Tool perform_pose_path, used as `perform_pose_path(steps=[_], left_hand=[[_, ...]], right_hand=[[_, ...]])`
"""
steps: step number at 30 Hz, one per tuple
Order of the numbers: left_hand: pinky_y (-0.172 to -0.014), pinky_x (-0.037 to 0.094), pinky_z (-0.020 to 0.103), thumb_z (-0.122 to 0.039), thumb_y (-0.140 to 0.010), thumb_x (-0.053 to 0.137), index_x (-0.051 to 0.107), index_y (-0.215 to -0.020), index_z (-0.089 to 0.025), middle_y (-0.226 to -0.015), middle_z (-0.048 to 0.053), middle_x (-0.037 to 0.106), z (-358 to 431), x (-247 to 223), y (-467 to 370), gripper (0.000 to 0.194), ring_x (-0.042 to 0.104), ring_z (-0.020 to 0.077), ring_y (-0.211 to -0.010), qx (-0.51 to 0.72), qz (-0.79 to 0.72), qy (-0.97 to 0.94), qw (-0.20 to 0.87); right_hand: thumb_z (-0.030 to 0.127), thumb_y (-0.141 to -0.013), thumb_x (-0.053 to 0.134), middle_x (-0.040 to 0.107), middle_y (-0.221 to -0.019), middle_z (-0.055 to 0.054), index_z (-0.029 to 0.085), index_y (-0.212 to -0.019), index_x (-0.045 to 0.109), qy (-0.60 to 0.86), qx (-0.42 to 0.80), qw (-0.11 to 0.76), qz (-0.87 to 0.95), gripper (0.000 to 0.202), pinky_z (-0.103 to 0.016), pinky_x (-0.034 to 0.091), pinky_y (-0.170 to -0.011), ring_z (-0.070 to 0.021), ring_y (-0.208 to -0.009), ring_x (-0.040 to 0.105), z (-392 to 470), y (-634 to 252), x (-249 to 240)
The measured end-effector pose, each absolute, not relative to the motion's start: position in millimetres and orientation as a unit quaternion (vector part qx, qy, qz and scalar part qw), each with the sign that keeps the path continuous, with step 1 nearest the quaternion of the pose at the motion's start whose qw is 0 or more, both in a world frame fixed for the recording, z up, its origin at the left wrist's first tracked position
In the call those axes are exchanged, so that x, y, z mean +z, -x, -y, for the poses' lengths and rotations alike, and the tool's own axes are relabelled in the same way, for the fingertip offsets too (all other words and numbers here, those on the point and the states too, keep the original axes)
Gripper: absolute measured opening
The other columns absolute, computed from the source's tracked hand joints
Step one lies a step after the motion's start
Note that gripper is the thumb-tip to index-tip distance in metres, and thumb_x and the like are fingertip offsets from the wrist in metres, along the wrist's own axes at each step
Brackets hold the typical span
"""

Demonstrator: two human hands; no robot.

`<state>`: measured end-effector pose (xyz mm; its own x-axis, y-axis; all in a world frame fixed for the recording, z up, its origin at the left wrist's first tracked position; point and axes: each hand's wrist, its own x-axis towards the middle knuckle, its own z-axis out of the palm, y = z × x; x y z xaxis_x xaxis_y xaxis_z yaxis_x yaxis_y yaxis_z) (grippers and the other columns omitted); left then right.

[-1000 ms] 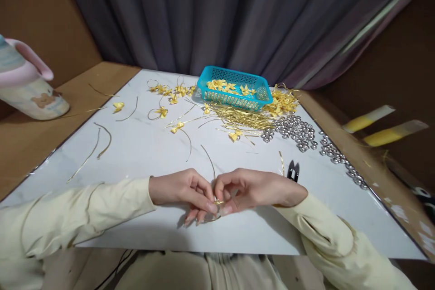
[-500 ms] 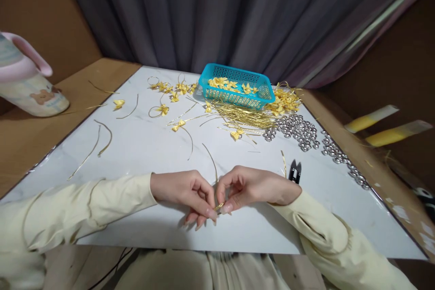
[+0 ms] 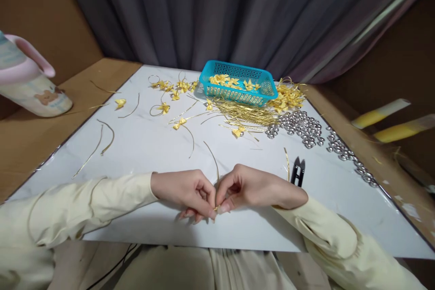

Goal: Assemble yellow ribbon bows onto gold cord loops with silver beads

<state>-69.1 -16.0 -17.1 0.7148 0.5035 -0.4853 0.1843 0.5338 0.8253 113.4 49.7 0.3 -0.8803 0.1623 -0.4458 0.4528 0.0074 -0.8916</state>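
Low over the front of the white table, my left hand [image 3: 192,195] and my right hand [image 3: 243,190] meet fingertip to fingertip. Both pinch a gold cord [image 3: 212,159], whose loose end rises in a curve behind the fingers. A small glint of gold shows between the tips; its shape there is mostly hidden. Beyond the hands lie a yellow ribbon bow [image 3: 179,123] on a cord and another bow [image 3: 238,132] beside a silver ring. Black thread snips [image 3: 298,172] rest just past my right wrist, near a short gold cord piece [image 3: 287,163].
A blue basket [image 3: 238,96] holding several yellow bows stands at the back. Before it lies a bundle of gold cords [image 3: 248,113], with silver rings [image 3: 301,128] scattered rightward. More bows [image 3: 285,97] are heaped beside the basket. A pink-handled cup [image 3: 44,95] stands at left.
The fingertips have drawn closer together, and less of the gold cord shows between them. The view has shifted slightly.
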Motion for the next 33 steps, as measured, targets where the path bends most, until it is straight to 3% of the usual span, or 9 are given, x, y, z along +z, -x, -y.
perform_pose_path(steps=[8, 18, 29, 33], left_hand=[[-0.031, 0.034, 0.012, -0.034, -0.072, 0.068, 0.059, -0.068, -0.012, -0.049, -0.004, 0.058, 17, -14, 67, 0.023, 0.042, 0.0026, -0.033, 0.103, -0.387, -0.485, 0.777], [-0.03, 0.03, 0.011, -0.038, -0.077, 0.062, 0.062, -0.083, -0.011, -0.061, -0.002, 0.061, 24, -14, 65, 0.027, 0.042, 0.0016, -0.035, 0.126, -0.442, -0.509, 0.728], [-0.031, 0.028, 0.012, -0.036, -0.077, 0.059, 0.06, -0.076, -0.013, -0.057, -0.003, 0.056, 26, -9, 64, 0.024, 0.038, 0.0021, -0.034, 0.061, -0.468, -0.541, 0.696], [-0.034, 0.03, 0.013, -0.039, -0.076, 0.06, 0.06, -0.074, -0.013, -0.056, -0.003, 0.057, 26, -10, 64, 0.026, 0.039, 0.0023, -0.036, 0.068, -0.466, -0.548, 0.691]], right_hand=[[0.019, -0.067, 0.063, 0.065, -0.071, -0.004, 0.008, -0.078, 0.072, -0.233, -0.592, 0.089, -0.767, 0.018, -0.02, 0.037, -0.055, -0.0101, -0.062, 0.049, -47, -114, 6], [0.019, -0.068, 0.061, 0.065, -0.072, -0.005, 0.008, -0.08, 0.072, -0.233, -0.571, 0.106, -0.78, 0.02, -0.019, 0.037, -0.054, -0.0098, -0.061, 0.049, -55, -119, 13], [0.026, -0.068, 0.065, 0.066, -0.071, -0.004, 0.008, -0.085, 0.072, -0.198, -0.585, 0.126, -0.777, 0.026, -0.018, 0.039, -0.055, -0.0096, -0.061, 0.051, -53, -117, -2], [0.021, -0.07, 0.062, 0.066, -0.073, -0.005, 0.008, -0.086, 0.072, -0.199, -0.574, 0.132, -0.784, 0.024, -0.018, 0.039, -0.056, -0.0098, -0.063, 0.051, -52, -116, -1]])
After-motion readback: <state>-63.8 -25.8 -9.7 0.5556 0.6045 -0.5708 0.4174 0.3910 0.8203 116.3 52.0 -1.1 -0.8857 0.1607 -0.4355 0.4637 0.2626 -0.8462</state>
